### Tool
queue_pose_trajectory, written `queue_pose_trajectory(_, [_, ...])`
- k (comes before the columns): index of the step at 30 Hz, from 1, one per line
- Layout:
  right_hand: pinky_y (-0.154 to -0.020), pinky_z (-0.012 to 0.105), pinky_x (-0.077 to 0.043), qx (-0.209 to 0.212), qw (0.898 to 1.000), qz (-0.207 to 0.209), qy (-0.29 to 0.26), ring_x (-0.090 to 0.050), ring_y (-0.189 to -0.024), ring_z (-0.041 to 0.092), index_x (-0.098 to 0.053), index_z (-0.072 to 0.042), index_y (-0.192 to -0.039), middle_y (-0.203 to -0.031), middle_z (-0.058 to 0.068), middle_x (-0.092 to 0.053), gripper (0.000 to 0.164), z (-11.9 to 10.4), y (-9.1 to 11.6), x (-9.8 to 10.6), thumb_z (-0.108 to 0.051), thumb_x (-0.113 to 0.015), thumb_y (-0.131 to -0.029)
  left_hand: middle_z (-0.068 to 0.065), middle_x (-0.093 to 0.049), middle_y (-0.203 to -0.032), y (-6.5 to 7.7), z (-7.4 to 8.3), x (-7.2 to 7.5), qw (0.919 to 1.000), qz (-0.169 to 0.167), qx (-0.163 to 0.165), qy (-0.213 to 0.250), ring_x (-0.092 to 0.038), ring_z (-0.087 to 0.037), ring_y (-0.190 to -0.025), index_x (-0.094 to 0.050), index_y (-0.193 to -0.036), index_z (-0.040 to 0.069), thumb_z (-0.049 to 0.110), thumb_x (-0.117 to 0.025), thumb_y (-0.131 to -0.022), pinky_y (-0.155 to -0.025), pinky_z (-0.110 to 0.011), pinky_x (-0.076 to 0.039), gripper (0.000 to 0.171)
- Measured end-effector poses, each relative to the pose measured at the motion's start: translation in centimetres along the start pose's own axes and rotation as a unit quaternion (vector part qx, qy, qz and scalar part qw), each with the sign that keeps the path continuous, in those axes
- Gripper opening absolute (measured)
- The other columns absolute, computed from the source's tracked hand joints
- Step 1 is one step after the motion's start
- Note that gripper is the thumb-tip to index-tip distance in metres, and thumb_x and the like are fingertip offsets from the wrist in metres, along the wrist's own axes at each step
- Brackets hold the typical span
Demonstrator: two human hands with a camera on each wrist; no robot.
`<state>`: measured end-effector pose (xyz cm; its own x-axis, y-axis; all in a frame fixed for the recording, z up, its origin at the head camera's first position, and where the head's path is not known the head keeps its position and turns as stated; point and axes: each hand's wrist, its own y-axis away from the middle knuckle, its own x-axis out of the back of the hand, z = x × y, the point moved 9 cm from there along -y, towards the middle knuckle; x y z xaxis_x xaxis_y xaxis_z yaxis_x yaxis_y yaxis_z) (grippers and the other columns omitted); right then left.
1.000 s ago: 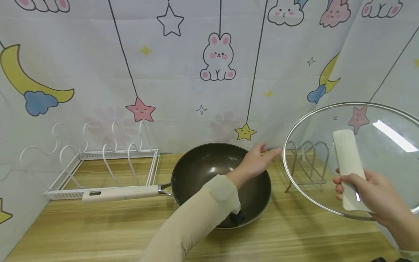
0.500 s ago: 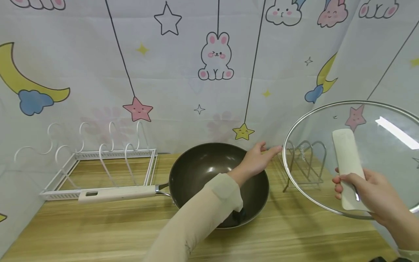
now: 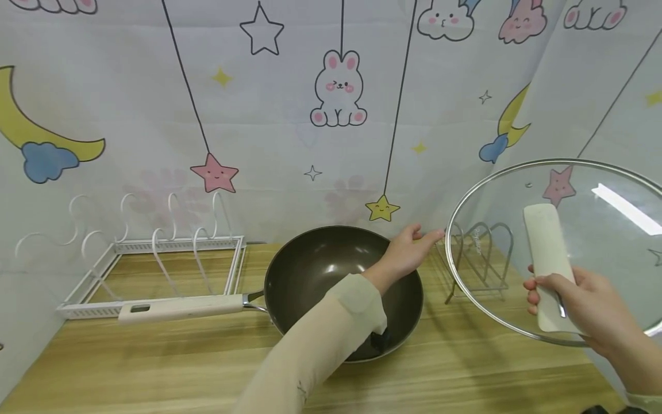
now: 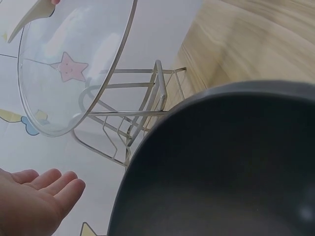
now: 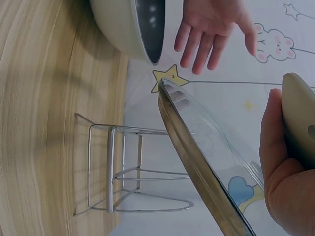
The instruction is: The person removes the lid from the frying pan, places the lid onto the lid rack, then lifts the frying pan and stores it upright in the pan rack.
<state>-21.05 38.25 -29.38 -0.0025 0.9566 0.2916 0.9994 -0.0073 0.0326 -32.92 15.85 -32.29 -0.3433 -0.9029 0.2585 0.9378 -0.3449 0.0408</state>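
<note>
My right hand [image 3: 595,310] grips the cream handle [image 3: 545,247] of a large clear glass pan lid [image 3: 496,195] with a metal rim, held tilted up above the table at the right. My left hand [image 3: 405,253] reaches over a dark wok [image 3: 315,259], palm toward the lid. Its fingers are straight and hold nothing; in the left wrist view the left hand [image 4: 39,201] is apart from the lid's rim. The wok stands on the table, its cream handle [image 3: 181,309] pointing left. My left sleeve hides part of the wok's inside.
A metal wire rack [image 5: 138,172] stands on the wooden table [image 3: 465,368], behind and below the lid. At the left lies a white rack [image 3: 238,261] with several curved wire dividers, partly behind the wok's handle. A patterned curtain [image 3: 289,115] hangs behind.
The head view has shifted slightly, so the wok and racks sit a little further left in it. Both hands and the lid keep nearly the same pose.
</note>
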Motion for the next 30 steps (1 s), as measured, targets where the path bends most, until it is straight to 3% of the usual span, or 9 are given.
queue_pose_trajectory(8, [-0.059,0.035,-0.057,0.006,1.0,0.0,-0.004,-0.067,-0.067,0.018,-0.044,-0.003,-0.113,-0.085,-0.003,-0.069,0.019,-0.3,0.1,0.1,-0.016,-0.046,-0.1,-0.004,-0.045,-0.144,-0.4,-0.2,-0.4,1.0,0.002,0.005,0.007,-0.044,-0.024,-0.132,-0.035,-0.146,0.017,0.064,-0.05,-0.086,-0.108,-0.04,-0.038,0.078])
queue_pose_trajectory(17, [-0.059,0.036,-0.057,-0.02,0.997,0.021,0.075,-0.068,-0.067,0.018,-0.039,0.006,-0.121,-0.084,-0.009,-0.068,0.035,-0.1,0.1,0.5,-0.021,-0.045,-0.1,-0.007,-0.049,-0.141,-0.8,-0.2,-1.4,0.9999,-0.001,0.0,0.016,-0.047,-0.025,-0.129,-0.038,-0.144,0.011,0.062,-0.049,-0.088,-0.105,-0.039,-0.041,0.076])
queue_pose_trajectory(26, [-0.057,0.035,-0.056,-0.005,1.0,0.018,0.014,-0.067,-0.065,0.018,-0.049,-0.008,-0.108,-0.084,-0.005,-0.07,0.012,-0.2,0.2,1.0,-0.016,-0.048,-0.099,-0.002,-0.047,-0.142,-1.0,-0.3,-2.6,0.9997,-0.013,0.019,0.013,-0.045,-0.023,-0.13,-0.044,-0.141,0.018,0.067,-0.045,-0.086,-0.105,-0.039,-0.04,0.074])
queue_pose_trajectory(30, [-0.057,0.035,-0.056,-0.005,1.0,0.021,0.021,-0.067,-0.065,0.018,-0.049,-0.008,-0.108,-0.084,-0.006,-0.07,0.012,-0.1,0.2,1.1,-0.017,-0.048,-0.099,-0.002,-0.05,-0.139,-1.2,-0.1,-3.0,0.9993,-0.018,0.018,0.026,-0.046,-0.022,-0.129,-0.048,-0.137,0.017,0.066,-0.044,-0.088,-0.104,-0.039,-0.041,0.069])
